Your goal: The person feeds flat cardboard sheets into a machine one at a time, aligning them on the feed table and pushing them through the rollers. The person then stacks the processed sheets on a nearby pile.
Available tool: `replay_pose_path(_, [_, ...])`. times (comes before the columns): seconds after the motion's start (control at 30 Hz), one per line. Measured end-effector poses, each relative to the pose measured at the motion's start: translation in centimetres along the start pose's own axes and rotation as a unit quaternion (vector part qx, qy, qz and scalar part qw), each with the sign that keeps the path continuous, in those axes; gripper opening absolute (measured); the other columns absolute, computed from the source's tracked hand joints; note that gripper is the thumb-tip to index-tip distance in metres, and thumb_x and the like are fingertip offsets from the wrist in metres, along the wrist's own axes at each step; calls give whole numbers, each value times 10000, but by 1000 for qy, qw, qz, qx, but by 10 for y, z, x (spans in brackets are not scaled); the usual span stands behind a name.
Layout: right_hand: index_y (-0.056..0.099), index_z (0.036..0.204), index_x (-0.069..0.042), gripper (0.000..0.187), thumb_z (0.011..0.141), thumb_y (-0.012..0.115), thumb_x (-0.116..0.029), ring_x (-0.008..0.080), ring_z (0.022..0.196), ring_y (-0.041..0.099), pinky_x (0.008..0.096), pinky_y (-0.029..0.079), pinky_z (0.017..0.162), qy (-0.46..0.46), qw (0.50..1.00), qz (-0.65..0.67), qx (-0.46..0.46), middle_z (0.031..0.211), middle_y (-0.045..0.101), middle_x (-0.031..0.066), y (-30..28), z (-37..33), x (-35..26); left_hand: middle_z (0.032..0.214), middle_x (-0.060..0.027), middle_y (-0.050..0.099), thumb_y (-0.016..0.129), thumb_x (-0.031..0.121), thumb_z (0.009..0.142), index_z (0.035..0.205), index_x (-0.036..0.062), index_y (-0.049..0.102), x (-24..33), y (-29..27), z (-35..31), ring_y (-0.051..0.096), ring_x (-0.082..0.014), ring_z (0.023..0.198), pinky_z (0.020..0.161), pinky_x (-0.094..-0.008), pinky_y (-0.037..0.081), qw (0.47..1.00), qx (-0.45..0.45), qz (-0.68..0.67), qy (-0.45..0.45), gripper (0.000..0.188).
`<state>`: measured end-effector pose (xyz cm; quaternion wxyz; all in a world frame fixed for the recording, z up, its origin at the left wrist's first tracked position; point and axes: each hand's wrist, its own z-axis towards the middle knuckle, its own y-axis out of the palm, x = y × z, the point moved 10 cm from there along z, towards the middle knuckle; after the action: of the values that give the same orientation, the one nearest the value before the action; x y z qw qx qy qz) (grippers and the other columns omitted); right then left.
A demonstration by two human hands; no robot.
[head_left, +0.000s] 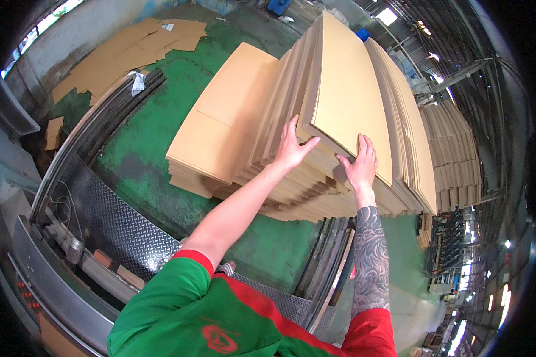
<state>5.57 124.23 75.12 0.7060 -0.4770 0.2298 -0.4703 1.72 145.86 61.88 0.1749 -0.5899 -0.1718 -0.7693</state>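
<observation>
A tall stack of tan cardboard sheets stands in front of me, its near edge at arm's reach. My left hand lies at the stack's near left corner, fingers stretched along the side and thumb spread toward the front edge. On the same stack, my right hand touches the near edge, with its fingers over the top sheet and its thumb apart at the front. Both hands are open against the cardboard. A lower stack of cardboard sheets adjoins on the left.
Another cardboard stack stands close on the right, with bundled cardboard beyond. Metal rails and a diamond-plate panel lie at left. Loose flat cardboard covers part of the green floor at far left.
</observation>
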Motion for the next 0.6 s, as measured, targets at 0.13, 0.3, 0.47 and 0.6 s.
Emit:
replay_pose_path(0.13, [403,1581,-83,1030,763,908,-453,339,1516,379,532,304,1239,4,1000,-4,-3,1604,436,144,3,11,4,1654,-253,342,812,393,927,1656,41,241,-15,11,3,334,-360,1553,1270,-474,288,994,11,-100,29,991])
replay_pose_path(0.3, [438,1530,-54,1011,743,913,-476,354,1484,409,537,331,1219,-42,998,-8,35,1579,455,155,5,14,8,1624,-229,414,823,246,917,1642,41,280,-22,10,7,403,-315,1516,1247,-443,336,997,27,-66,29,929])
replay_pose_path(0.47, [475,1472,-44,955,741,911,-477,358,1460,435,540,354,1193,-92,994,3,58,1557,473,154,10,14,9,1550,-230,508,846,243,884,1614,28,331,-16,5,7,532,-310,1414,1176,-432,430,996,19,-93,5,919])
replay_pose_path(0.6, [488,1457,-45,932,750,899,-491,359,1447,452,541,368,1181,-112,991,12,70,1532,499,148,12,16,10,1530,-241,522,861,256,867,1606,30,348,-16,7,2,537,-305,1408,1167,-436,436,991,7,-119,-52,928])
